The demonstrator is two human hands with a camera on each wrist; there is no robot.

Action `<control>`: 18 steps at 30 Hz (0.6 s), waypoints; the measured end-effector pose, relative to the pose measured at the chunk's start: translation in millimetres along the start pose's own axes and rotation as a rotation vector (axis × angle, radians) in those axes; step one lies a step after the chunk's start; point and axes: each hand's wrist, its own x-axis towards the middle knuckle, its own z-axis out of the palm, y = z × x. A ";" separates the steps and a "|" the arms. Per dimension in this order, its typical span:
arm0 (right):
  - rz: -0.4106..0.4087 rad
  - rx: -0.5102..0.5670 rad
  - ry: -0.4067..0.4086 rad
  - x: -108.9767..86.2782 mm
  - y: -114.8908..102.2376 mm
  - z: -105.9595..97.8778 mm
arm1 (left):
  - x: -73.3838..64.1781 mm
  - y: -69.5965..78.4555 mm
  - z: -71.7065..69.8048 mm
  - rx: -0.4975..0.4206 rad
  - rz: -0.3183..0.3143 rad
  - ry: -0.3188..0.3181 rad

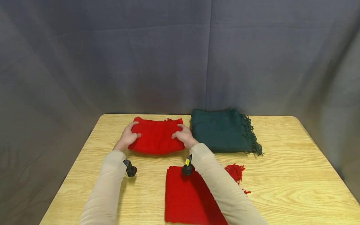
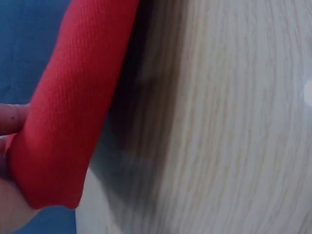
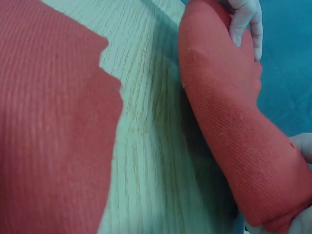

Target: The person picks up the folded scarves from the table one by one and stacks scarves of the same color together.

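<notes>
A folded red scarf [image 1: 157, 137] is held between both hands near the back of the table, and a shadow under it in the wrist views shows it lifted off the wood. My left hand [image 1: 130, 137] grips its left end, thumb on the near face. At the right end, my right hand [image 1: 183, 135] grips it the same way. In the left wrist view the scarf [image 2: 73, 107] bulges in a thick fold beside the fingers. The right wrist view shows the scarf [image 3: 229, 117] stretched between the two hands.
A folded dark green scarf [image 1: 220, 131] with fringe lies at the back, right of the held one. Another folded red scarf [image 1: 185, 197] lies near the front, partly under the right forearm, its red fringe [image 1: 235, 172] showing beyond. A grey curtain [image 1: 157, 62] hangs behind the table [image 1: 295, 162].
</notes>
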 end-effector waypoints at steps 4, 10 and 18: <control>-0.010 -0.004 0.017 -3.4 -5.1 -1.5 | -0.9 6.1 -3.1 -0.005 0.008 0.013; -0.026 -0.006 0.008 -7.7 -12.1 -7.0 | -7.0 17.5 -4.8 -0.008 0.017 0.023; -0.028 0.001 -0.024 -12.8 -21.5 -20.1 | -13.3 28.1 -5.7 0.002 0.046 0.022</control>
